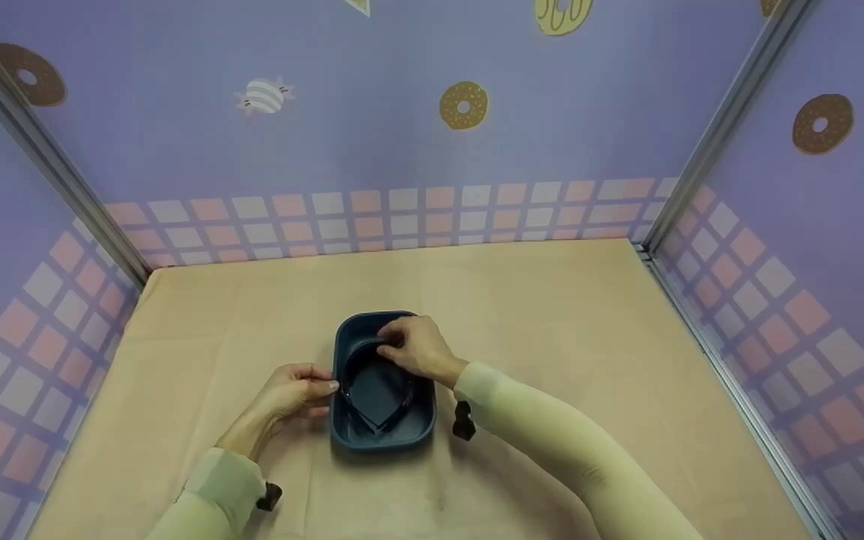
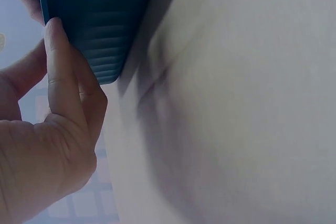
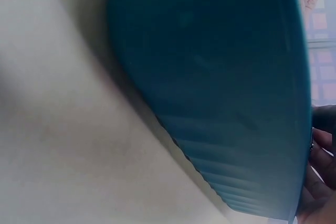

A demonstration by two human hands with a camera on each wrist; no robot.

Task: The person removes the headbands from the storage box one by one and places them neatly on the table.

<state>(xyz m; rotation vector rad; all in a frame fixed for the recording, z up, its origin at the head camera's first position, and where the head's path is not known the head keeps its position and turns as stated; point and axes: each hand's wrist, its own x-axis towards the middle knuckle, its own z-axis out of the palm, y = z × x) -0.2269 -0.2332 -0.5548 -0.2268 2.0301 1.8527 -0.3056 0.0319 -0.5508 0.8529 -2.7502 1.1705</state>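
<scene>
The blue-green basin (image 1: pixel 361 324) stands on the pale cloth (image 1: pixel 537 322) in front of the person, its wall ribbed along the lower part, and a dark loop (image 1: pixel 402 409) lies inside it, rounded at the far side and narrowing to 1 point at the near side. The 2 hands are apart: the left hand (image 1: pixel 293 391) pinches the basin's left rim near its middle, thumb above and fingers outside, while the right hand (image 1: pixel 417 346) reaches over the right rim and pinches the far part of the loop. The left grip looks light (only the fingertips seem to bear on the rim), so a sharp tug by the right hand could drag or tip the basin. Held at just 1 spot, the loop could swing, or its near point could snag on the inner wall, if it were raised at a slant. The right forearm crosses the rim, and a low elbow or the dark wrist mount (image 1: pixel 463 421) could knock that side. Whether the loop bends easily, I cannot tell.
</scene>
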